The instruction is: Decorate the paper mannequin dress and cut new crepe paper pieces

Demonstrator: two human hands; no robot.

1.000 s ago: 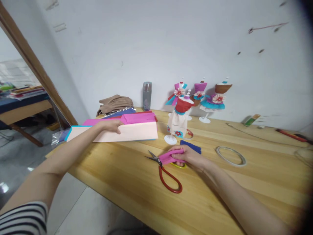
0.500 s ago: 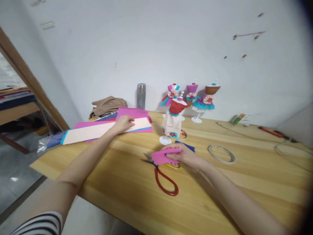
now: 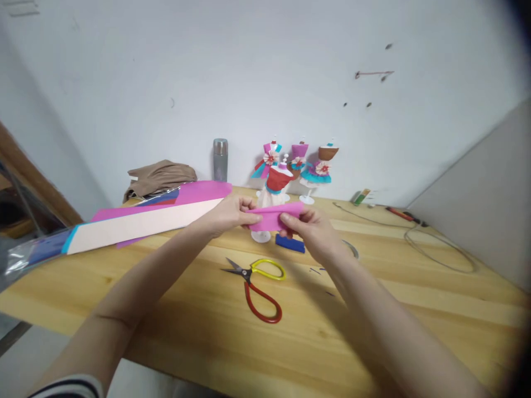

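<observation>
Between my two hands a folded piece of pink crepe paper (image 3: 269, 219) is held up over the table. The fingers of my left hand (image 3: 232, 214) pinch its left end. My right hand (image 3: 311, 229) grips the right end, thumb on top. Behind the paper stands a small dress form (image 3: 279, 179) with a red top and a pale skirt, partly hidden. Below my hands a pair of scissors (image 3: 246, 273) with one yellow and one red handle lies with its blades parted. A folded dark blue piece (image 3: 290, 243) rests under my right hand.
Long sheets of paper (image 3: 136, 225) in cream and pink lie at the left, near a brown cloth (image 3: 161, 176) and a grey flask (image 3: 220, 160). More dressed forms (image 3: 322, 171) stand by the wall. A tape roll (image 3: 352, 249) is partly hidden by my right arm. A cable (image 3: 435, 260) curls at right.
My left hand has left the cream paper and moved right to take the pink piece's left end. My right hand has lifted that piece off the scissors. The view has shifted right.
</observation>
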